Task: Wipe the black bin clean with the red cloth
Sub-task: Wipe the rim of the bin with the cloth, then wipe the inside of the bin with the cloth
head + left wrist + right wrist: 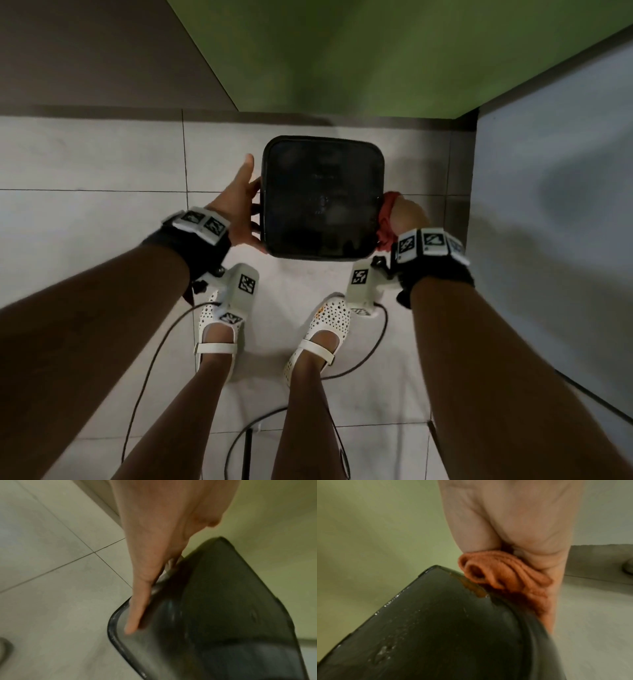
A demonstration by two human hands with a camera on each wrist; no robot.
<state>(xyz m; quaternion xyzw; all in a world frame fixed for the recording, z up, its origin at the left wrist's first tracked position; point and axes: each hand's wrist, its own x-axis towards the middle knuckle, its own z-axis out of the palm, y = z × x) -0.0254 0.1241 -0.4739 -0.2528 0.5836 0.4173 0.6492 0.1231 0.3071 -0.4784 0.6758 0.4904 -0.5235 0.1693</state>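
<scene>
The black bin (322, 198) shows a square, round-cornered face to the head view, between my two hands above the tiled floor. My left hand (244, 200) presses on its left side, thumb stretched out. In the left wrist view its fingers (139, 608) lie straight along the bin's wall (223, 608) near the glossy rim. My right hand (407, 216) grips the bunched red cloth (386, 219) and holds it against the bin's right edge. The right wrist view shows the cloth (501, 572) folded in the palm and touching the bin's scuffed side (436, 615).
A green panel (376, 51) stands close behind the bin and a grey wall (555, 205) runs along the right. My feet in white shoes (219, 339) stand just in front of the bin. Black cables (144, 383) loop over the floor tiles around them.
</scene>
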